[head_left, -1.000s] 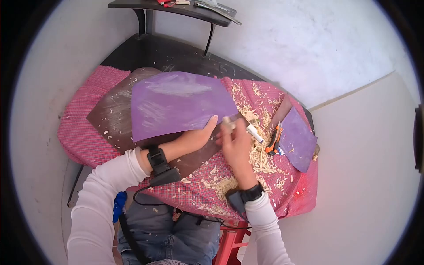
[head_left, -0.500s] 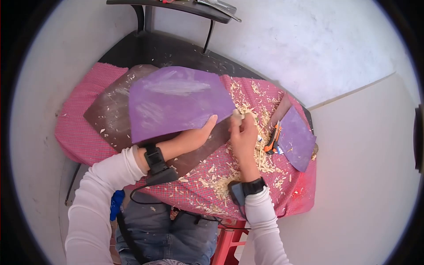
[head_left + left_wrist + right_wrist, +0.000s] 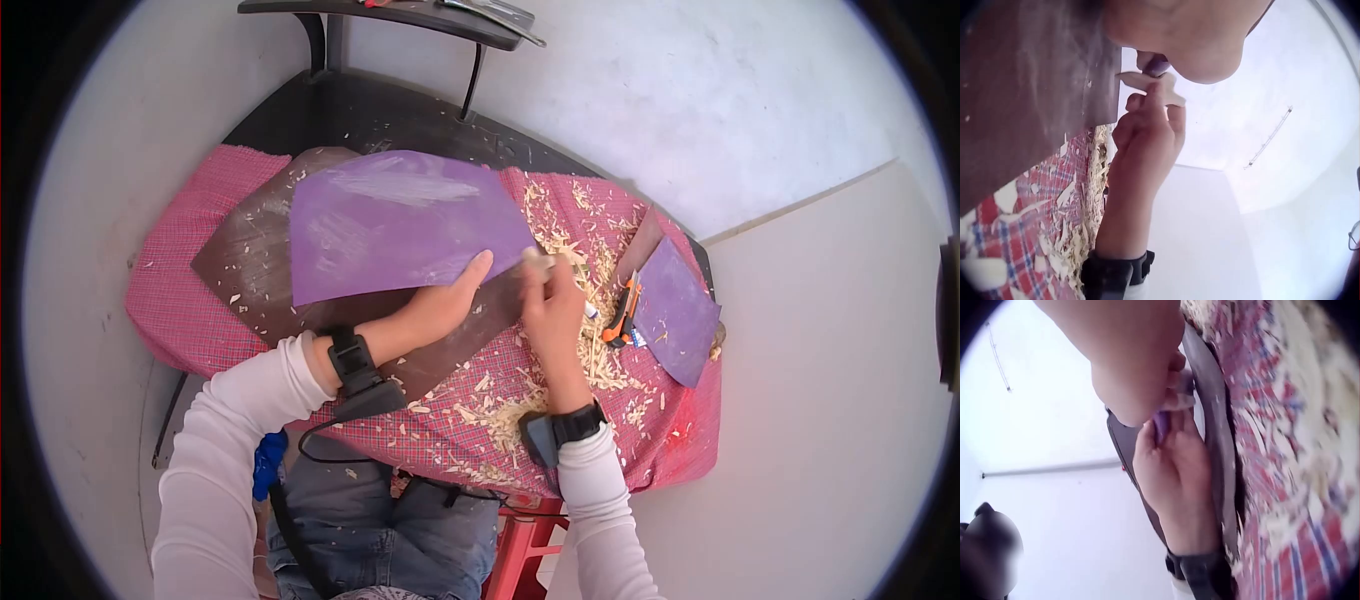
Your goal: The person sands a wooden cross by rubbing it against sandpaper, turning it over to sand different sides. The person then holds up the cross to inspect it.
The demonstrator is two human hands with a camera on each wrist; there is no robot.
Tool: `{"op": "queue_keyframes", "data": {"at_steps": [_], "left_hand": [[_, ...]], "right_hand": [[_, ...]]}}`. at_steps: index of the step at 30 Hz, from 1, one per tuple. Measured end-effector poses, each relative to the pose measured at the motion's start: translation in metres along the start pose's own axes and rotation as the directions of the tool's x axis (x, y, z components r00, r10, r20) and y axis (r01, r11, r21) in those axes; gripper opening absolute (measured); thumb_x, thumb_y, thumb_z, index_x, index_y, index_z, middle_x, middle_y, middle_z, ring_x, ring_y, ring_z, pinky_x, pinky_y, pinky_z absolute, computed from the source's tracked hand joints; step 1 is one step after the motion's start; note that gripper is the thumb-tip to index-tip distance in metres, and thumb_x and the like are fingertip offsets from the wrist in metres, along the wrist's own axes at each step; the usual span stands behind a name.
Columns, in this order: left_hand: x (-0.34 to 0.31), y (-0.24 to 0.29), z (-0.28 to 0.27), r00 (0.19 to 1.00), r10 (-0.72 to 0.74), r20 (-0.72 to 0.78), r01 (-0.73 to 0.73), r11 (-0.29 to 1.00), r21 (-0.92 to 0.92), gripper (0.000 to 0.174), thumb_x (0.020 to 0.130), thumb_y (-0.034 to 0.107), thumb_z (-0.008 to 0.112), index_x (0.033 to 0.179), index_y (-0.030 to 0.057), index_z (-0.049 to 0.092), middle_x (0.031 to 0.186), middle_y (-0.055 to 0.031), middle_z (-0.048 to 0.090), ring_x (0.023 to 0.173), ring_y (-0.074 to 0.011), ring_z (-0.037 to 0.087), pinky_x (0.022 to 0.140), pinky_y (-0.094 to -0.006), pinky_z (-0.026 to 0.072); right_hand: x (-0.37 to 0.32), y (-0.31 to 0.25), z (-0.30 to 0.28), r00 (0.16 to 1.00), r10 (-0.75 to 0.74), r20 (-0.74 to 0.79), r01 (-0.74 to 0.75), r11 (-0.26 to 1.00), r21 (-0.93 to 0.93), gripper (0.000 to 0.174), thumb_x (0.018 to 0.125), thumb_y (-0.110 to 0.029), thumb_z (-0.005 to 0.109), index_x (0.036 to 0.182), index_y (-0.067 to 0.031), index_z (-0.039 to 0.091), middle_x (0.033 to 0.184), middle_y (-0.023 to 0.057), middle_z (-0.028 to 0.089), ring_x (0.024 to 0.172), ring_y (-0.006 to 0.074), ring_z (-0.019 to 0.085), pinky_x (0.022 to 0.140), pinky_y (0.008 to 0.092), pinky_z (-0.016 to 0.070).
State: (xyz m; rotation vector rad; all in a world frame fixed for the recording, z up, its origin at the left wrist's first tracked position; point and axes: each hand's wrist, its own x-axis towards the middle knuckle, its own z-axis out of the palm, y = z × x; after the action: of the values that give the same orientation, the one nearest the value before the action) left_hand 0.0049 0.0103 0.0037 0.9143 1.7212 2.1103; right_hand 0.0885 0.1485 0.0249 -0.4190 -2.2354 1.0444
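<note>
In the head view the left hand [image 3: 445, 305] grips the lower edge of a purple sheet [image 3: 400, 220], thumb on top and fingers beneath. The sheet, marked with pale dusty streaks, lies over a dark brown sheet [image 3: 250, 260]. At the purple sheet's right corner, the right hand [image 3: 553, 305] pinches a small pale carved piece [image 3: 537, 262]. From the left wrist, that pale piece [image 3: 1141, 81] shows a pointed end between the right hand's fingers [image 3: 1147, 125]. In the right wrist view the left hand [image 3: 1179, 469] holds the purple edge [image 3: 1160, 425].
Pale shavings [image 3: 600, 365] litter the red checked cloth [image 3: 430, 440]. An orange and black cutter [image 3: 622, 312] lies right of the right hand, beside a smaller purple sheet [image 3: 678, 310]. A marker [image 3: 590, 310] is partly hidden behind the right hand. Behind stands a black shelf [image 3: 400, 14].
Over the last second the right hand moved rightward with the pale piece, now partly covering the marker. The left hand keeps its grip; the purple sheet's lower left corner dipped, then rose slightly.
</note>
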Motion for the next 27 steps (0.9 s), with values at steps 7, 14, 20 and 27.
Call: {"op": "queue_keyframes", "data": {"at_steps": [7,14,20,27], "left_hand": [[0.003,0.005,-0.001,0.999,-0.033,-0.021,0.032,0.999,-0.029,0.038,0.100,0.028,0.047,0.120,-0.0039,0.053,0.117,-0.0107,0.057,0.108,-0.0188,0.051,0.096,-0.0322,0.0393],[0.001,0.005,-0.002,0.991,-0.128,0.047,0.132,0.987,-0.095,0.035,0.099,0.026,0.050,0.118,-0.0038,0.054,0.114,-0.0098,0.058,0.105,-0.0185,0.053,0.095,-0.0320,0.0400],[0.000,-0.001,0.004,0.999,0.012,-0.049,-0.012,1.000,0.010,0.033,0.099,0.024,0.050,0.116,-0.0028,0.056,0.112,-0.0097,0.059,0.103,-0.0183,0.053,0.093,-0.0319,0.0410],[-0.001,0.001,0.001,0.999,-0.014,-0.046,0.015,1.000,0.028,0.032,0.099,0.024,0.049,0.115,-0.0032,0.056,0.110,-0.0108,0.059,0.102,-0.0192,0.054,0.093,-0.0322,0.0407]], "right_hand": [[-0.017,-0.020,0.010,0.994,-0.080,0.075,0.084,0.995,-0.057,0.019,0.093,-0.019,0.057,0.086,-0.0023,0.050,0.059,0.0148,0.056,0.048,0.0257,0.056,0.046,0.0353,0.0393],[-0.021,-0.027,0.012,0.970,-0.230,0.082,0.234,0.971,-0.050,0.019,0.093,-0.020,0.057,0.087,-0.0031,0.052,0.057,0.0131,0.057,0.047,0.0232,0.057,0.045,0.0344,0.0393],[-0.001,-0.011,-0.004,0.998,-0.058,0.001,0.057,0.986,-0.159,0.022,0.093,-0.023,0.057,0.085,-0.0025,0.053,0.060,0.0137,0.057,0.049,0.0244,0.058,0.046,0.0350,0.0404],[-0.001,-0.011,-0.002,0.996,-0.087,0.012,0.088,0.978,-0.192,0.023,0.093,-0.021,0.058,0.081,-0.0025,0.051,0.062,0.0161,0.057,0.052,0.0312,0.058,0.048,0.0388,0.0418]]}}
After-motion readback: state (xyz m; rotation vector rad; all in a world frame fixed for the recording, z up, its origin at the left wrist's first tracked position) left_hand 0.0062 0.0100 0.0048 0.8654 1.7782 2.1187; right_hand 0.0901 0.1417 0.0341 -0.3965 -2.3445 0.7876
